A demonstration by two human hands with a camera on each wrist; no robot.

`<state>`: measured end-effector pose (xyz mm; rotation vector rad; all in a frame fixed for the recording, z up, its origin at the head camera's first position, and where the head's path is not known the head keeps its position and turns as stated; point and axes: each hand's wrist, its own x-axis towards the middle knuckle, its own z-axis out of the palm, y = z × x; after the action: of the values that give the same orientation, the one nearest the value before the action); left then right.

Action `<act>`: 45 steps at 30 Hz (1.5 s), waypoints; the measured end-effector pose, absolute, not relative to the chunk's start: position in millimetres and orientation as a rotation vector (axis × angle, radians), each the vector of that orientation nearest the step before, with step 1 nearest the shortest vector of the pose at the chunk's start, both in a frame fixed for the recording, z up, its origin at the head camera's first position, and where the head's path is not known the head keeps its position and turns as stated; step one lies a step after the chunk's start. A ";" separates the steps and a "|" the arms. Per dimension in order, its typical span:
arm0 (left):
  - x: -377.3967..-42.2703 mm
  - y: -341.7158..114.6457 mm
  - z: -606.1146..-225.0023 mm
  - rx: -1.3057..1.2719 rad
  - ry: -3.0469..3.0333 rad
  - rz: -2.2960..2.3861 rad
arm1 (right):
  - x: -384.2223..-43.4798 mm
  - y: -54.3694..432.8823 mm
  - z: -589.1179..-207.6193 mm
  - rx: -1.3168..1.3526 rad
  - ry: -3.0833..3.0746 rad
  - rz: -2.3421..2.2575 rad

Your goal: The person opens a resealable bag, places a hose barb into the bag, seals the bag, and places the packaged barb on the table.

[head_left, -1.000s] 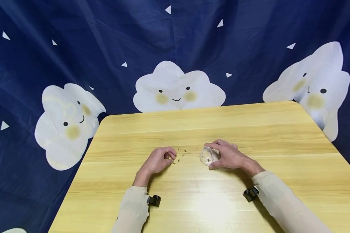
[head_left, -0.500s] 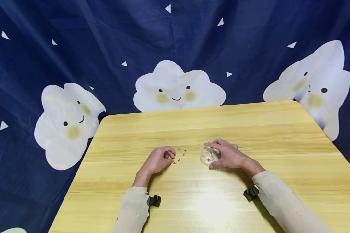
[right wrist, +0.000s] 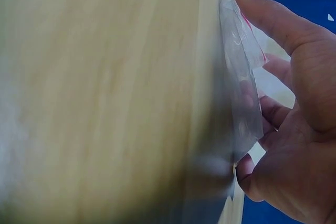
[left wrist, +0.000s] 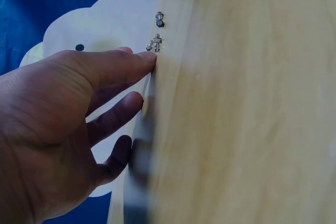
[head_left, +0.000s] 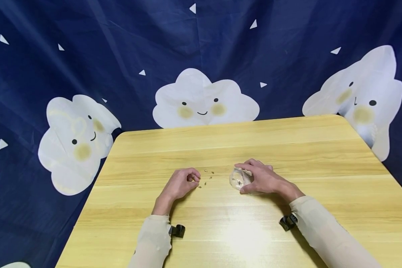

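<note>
On the wooden table point(head_left: 221, 230), my left hand point(head_left: 179, 184) rests with its fingers loosely bent and a gap between thumb and index finger. Several tiny brass-coloured metal fittings point(head_left: 210, 178) lie scattered just right of its fingertips. Seen from the left wrist, the thumb tip comes right up to a pair of these fittings point(left wrist: 157, 41). Over to the right, my right hand point(head_left: 264, 179) holds a small clear zip bag point(head_left: 235, 181) between thumb and fingers, its mouth spread. A few dark metal pieces show inside the bag. The bag's red zip line appears in the right wrist view.
A dark blue curtain point(head_left: 221, 48) with white clouds hangs behind the table's far edge. Each forearm has a black wrist mount point(head_left: 178, 231) near the sleeve cuff. Bright glare lies on the table between the forearms.
The left hand has shifted very slightly left, away from the fittings. The right hand and the bag stay where they were.
</note>
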<state>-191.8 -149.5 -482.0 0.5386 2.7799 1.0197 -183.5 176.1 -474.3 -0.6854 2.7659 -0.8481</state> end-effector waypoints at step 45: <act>-191.7 -126.3 -463.1 0.800 2.936 1.114 | -183.9 177.4 -475.4 -0.684 2.761 -0.862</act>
<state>-191.7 -126.3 -463.1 0.7996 2.9358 1.1137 -183.9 177.4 -475.4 -0.6838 2.7607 -0.8624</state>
